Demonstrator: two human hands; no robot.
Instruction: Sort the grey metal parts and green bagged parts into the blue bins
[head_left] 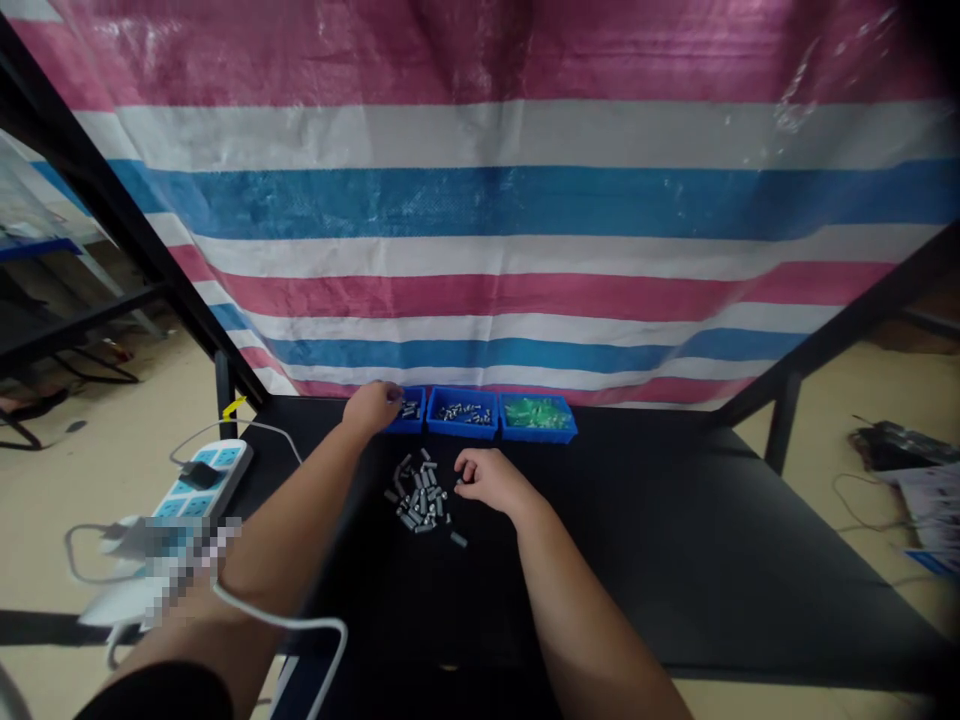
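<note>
Striped plastic sheet (480,205), in red, white and blue, hangs behind a black table (675,560), and dark frame bars slope down at both sides of it. At the left edge lies a white power strip (187,503) with a black plug (199,474) in it, and a white cable (300,623) passes below the left forearm.

Along the back of the table, three blue trays stand in one row: the left tray (409,427) with metal pieces, the middle tray (463,431) with small metal parts (463,412), and the right tray (538,435) with green pieces (536,411). In front of them, a loose pile of grey metal cylinders (422,500) is spread on the table; one single cylinder (458,539) lies a little apart, on the near side.

The left arm is stretched far forward, rising diagonally from the lower left corner, where a black sleeve (161,692) shows. Its left hand (373,408) is at the left tray, back of the hand upward, fingers pointing to the right and bent. I cannot tell whether they grasp something.

The right arm comes from the lower right, and its right hand (489,480) is just beside the pile. Its fingers are curled toward the thumb, close together; a small dark spot appears between them, but I cannot tell if it is a held part.
</note>
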